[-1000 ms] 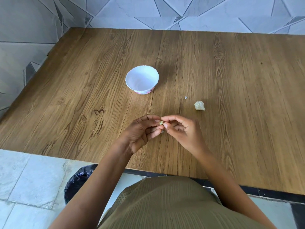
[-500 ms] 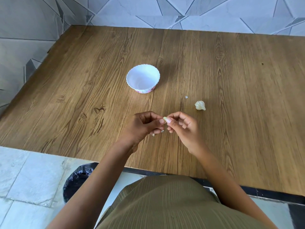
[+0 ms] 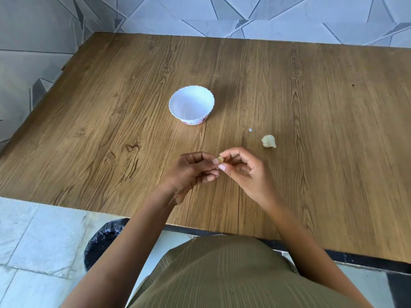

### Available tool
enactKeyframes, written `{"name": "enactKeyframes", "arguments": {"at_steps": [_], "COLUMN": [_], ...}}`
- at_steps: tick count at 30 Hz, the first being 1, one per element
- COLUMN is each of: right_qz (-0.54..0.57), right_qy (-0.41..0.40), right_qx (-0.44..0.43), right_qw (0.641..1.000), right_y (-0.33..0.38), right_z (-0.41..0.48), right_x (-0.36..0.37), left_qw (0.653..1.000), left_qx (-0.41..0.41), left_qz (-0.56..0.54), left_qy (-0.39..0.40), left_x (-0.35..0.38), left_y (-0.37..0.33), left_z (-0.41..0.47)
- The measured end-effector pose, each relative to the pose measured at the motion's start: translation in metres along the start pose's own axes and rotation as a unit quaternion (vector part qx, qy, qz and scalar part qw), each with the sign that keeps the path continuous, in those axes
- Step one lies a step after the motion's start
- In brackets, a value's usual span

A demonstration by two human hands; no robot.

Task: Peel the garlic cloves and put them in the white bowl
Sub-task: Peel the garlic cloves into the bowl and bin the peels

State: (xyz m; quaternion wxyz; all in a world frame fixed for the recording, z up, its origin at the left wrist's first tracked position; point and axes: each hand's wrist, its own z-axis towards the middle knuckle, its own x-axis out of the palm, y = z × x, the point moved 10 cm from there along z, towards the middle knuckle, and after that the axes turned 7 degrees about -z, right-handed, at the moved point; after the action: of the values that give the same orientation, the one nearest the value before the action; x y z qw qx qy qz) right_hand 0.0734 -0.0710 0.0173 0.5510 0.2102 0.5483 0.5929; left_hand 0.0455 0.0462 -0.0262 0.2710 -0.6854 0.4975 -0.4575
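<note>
A small pale garlic clove (image 3: 220,160) sits between the fingertips of both hands above the wooden table (image 3: 311,107). My left hand (image 3: 191,174) pinches it from the left, fingers curled. My right hand (image 3: 246,172) pinches it from the right with thumb and forefinger. The white bowl (image 3: 191,104), with a scalloped rim and pink trim at its base, stands beyond the hands, a little to the left; nothing shows inside it. A partial garlic bulb (image 3: 268,141) in its white skin lies on the table just right of the hands.
A tiny scrap of white peel (image 3: 250,130) lies between the bowl and the bulb. A bin with a black bag (image 3: 104,238) stands on the tiled floor below the table's near edge. Tiled walls border the table at the back and left.
Both hands stay together at the clove, shifting slightly. More of the clove shows between the fingertips now. Bowl and bulb have not moved.
</note>
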Motion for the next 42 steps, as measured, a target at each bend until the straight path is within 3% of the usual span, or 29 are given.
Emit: {"name": "enactKeyframes", "arguments": {"at_steps": [3,9,14,20,26,29,32,35,38,42], "right_qz": [-0.034,0.021,-0.002,-0.035,-0.053,-0.001,0.061,0.058,0.064,0.073], "right_qy": [-0.017,-0.012,-0.01,-0.016,-0.054,-0.042,-0.028,-0.022,-0.04,-0.071], "right_qx": [-0.033,0.005,-0.001,-0.012,-0.012,0.037,0.108,0.106,0.114,0.147], "right_qw": [0.999,1.0,1.0,0.999,0.997,0.998,0.992,0.992,0.991,0.984], "right_y": [0.005,-0.004,-0.001,0.005,0.009,-0.001,-0.016,-0.014,-0.015,-0.019], "right_z": [0.001,0.003,0.002,0.002,0.001,0.0,-0.001,0.0,-0.001,-0.001], "right_x": [-0.006,-0.006,-0.007,-0.01,-0.011,-0.009,-0.006,-0.001,-0.005,-0.009], "left_qw": [1.0,0.996,0.991,0.989,0.997,0.995,0.971,0.922,0.902,0.901], "left_qx": [0.001,0.067,0.101,0.111,0.076,0.088,0.158,0.238,0.279,0.286], "left_qz": [0.023,0.044,0.083,0.095,0.012,0.034,0.167,0.287,0.313,0.301], "left_qy": [-0.004,0.03,0.027,0.02,-0.005,-0.031,-0.073,-0.105,-0.105,-0.123], "left_x": [-0.003,0.003,0.007,0.006,0.004,0.0,-0.002,0.004,0.012,0.01], "left_y": [0.0,-0.013,-0.02,-0.023,-0.012,-0.013,-0.028,-0.047,-0.055,-0.054], "left_z": [0.001,-0.003,-0.004,-0.003,0.001,0.0,-0.006,-0.016,-0.022,-0.022]}}
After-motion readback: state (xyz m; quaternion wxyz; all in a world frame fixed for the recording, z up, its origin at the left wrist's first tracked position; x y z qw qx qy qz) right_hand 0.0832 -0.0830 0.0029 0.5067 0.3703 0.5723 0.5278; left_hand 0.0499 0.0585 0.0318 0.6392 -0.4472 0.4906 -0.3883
